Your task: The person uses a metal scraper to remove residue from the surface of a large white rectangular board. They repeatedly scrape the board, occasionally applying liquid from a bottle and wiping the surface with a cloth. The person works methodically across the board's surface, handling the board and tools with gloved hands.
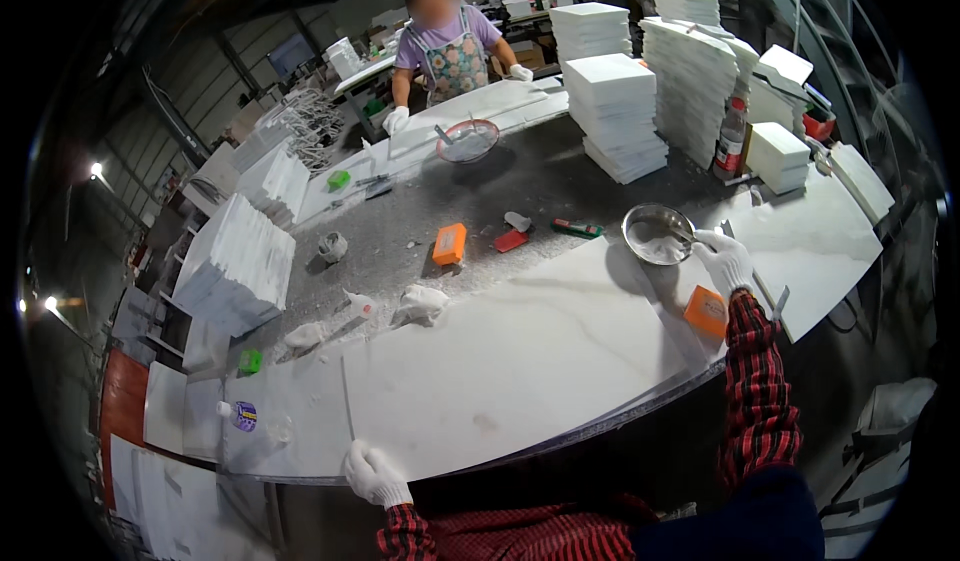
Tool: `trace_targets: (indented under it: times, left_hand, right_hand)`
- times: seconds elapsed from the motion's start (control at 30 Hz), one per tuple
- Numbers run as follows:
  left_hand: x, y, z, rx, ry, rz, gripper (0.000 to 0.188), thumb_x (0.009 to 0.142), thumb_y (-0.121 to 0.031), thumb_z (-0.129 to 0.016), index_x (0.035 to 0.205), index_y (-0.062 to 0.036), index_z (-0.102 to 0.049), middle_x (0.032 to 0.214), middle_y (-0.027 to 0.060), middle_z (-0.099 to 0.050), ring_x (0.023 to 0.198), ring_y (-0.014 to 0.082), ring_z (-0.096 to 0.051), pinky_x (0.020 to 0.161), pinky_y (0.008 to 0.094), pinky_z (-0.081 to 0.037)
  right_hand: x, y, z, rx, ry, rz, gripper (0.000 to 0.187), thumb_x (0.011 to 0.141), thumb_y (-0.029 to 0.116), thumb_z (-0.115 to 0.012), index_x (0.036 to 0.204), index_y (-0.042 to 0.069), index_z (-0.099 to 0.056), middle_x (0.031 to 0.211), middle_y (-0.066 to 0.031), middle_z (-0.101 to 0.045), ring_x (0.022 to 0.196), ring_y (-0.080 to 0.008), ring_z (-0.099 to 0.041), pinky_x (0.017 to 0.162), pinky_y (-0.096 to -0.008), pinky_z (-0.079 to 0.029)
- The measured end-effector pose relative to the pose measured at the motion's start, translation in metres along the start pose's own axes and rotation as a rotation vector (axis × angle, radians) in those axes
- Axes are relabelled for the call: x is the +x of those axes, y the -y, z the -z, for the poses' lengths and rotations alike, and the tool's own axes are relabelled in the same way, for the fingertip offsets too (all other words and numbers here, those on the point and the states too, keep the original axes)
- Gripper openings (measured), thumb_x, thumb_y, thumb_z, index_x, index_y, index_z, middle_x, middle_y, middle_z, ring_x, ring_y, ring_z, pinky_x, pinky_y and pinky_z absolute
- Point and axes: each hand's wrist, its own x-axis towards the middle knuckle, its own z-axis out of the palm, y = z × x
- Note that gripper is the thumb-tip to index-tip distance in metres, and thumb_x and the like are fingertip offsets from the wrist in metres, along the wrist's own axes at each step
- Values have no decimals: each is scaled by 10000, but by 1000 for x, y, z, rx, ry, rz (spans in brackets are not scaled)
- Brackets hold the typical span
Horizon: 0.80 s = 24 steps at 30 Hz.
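My left hand [374, 474], in a white knit glove, is closed at the near edge of a large white stone slab [520, 361]. A thin flat grey tool [347, 398] runs from its fingers across the slab; its handle is hidden. My right hand [724, 261], gloved too, is closed at the rim of a metal bowl [655, 213] that holds white paste [658, 246]. A slim tool [683, 234] leads from the paste into these fingers, its working end buried. Near the right wrist lies an orange block [706, 311].
Across the table a person [450, 56] in white gloves stands at another slab, near a second bowl [468, 142]. Tile stacks [612, 111] rise at the back right and more [240, 266] at the left. A bottle [731, 141], crumpled white rags [420, 304] and another orange block [450, 245] are about.
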Motion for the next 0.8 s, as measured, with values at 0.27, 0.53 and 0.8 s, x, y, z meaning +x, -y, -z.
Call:
trace_targets:
  times: [0.27,0.53,0.8]
  left_hand:
    - [6,19,-6,10,14,-66,311,982,-258,-565,1167,-58,-715,1231,155,-699,1182,340,-619,1019,467,-480]
    - [-8,11,-4,0,114,-28,402,1020,-319,-544,1290,-59,-690,1334,163,-677,1246,346,-604,1073,447,-459]
    - [-5,1,2,-53,141,41,420,1013,-335,-539,1286,-54,-692,1336,154,-679,1262,326,-592,1083,425,-450]
  right_hand:
    - [7,-2,2,90,65,-133,357,951,352,-682,1211,123,-763,1185,-111,-759,1085,-280,-717,947,-361,-548]
    - [-16,11,7,-34,11,80,323,922,333,-729,1205,184,-775,1089,-114,-774,967,-297,-736,865,-363,-568]
    - [-22,39,7,-251,79,175,240,902,306,-711,1105,202,-787,1019,-102,-749,949,-318,-711,832,-426,-564]
